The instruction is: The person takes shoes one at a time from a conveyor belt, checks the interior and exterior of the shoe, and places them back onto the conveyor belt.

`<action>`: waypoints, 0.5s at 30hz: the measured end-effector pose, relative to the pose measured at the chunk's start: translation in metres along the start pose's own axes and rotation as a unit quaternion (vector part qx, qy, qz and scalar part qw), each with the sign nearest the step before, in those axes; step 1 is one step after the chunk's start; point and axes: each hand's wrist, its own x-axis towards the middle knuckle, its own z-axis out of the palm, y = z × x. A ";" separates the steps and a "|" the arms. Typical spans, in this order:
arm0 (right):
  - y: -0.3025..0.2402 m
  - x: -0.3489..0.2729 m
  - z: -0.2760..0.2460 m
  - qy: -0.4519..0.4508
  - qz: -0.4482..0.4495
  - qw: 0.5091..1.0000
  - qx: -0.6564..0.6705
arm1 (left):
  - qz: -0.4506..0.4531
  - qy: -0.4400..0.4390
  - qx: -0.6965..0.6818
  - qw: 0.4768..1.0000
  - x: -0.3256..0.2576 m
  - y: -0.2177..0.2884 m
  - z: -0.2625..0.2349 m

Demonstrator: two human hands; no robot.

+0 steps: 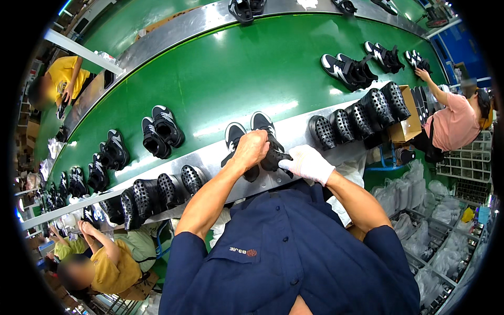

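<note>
Green belt [220, 79] curves across my view with black-and-white shoes [161, 131] riding it in pairs, and a steel ledge [299, 131] runs along its near edge. My left hand [252, 148], bare, is closed in a fist around the collar of one shoe [268, 137] that stands on the ledge just beside its mate [234, 140]. My right hand [307, 164], in a white glove, pinches a black part [277, 157] at that shoe's heel side; I cannot tell whether the part is going in or coming out. Judging by the layout, this pair is mid-work: one shoe is in hand, the mate untouched beside it. Black perforated forms [157, 191] line the ledge to my left, more of them [359, 118] to my right, so plenty looks left. Other workers [454, 123] sit along the line, their hands well apart from mine.
</note>
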 end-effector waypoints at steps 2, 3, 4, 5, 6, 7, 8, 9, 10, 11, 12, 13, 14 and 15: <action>-0.008 0.003 -0.002 -0.024 0.051 0.998 -0.038 | 0.029 -0.003 -0.012 1.000 -0.002 -0.003 -0.003; -0.011 0.001 -0.006 -0.032 0.047 0.997 -0.048 | 0.045 -0.007 -0.017 0.999 -0.004 -0.004 -0.004; -0.014 -0.001 -0.007 -0.029 0.050 0.997 -0.051 | 0.060 -0.010 -0.023 0.998 -0.006 -0.005 -0.003; -0.019 -0.002 -0.007 -0.027 0.052 0.997 -0.053 | 0.042 -0.013 -0.018 0.999 -0.006 -0.004 -0.001; -0.023 -0.003 -0.005 -0.023 0.055 0.997 -0.054 | 0.011 -0.027 -0.021 0.999 -0.007 -0.005 -0.001; -0.019 -0.002 -0.003 -0.010 0.057 0.996 -0.061 | -0.014 -0.037 -0.023 0.999 0.000 -0.003 -0.002; -0.014 -0.006 -0.004 -0.022 0.040 0.999 -0.017 | -0.038 -0.049 -0.024 0.998 0.006 -0.002 -0.002; -0.007 -0.013 -0.007 -0.032 0.024 0.999 0.028 | -0.049 -0.090 -0.050 0.993 0.004 -0.003 -0.008; 0.001 -0.021 -0.013 -0.035 0.012 0.997 0.070 | -0.042 -0.116 -0.031 0.992 0.007 -0.008 -0.007; 0.009 -0.038 -0.017 0.001 -0.018 0.999 0.035 | -0.065 -0.166 -0.014 0.984 0.015 -0.003 -0.008; 0.007 -0.052 -0.023 -0.012 0.009 1.000 0.017 | -0.045 -0.181 0.007 0.982 0.015 -0.002 -0.009; 0.014 -0.066 -0.021 0.005 -0.016 0.999 0.041 | -0.069 -0.216 0.022 0.974 0.024 0.012 -0.014; 0.000 -0.075 -0.028 -0.026 0.009 0.997 0.066 | -0.077 -0.201 0.018 0.976 0.031 0.017 -0.017; 0.000 -0.073 -0.018 -0.034 -0.026 0.999 0.017 | -0.041 -0.187 0.118 0.974 0.038 0.029 -0.016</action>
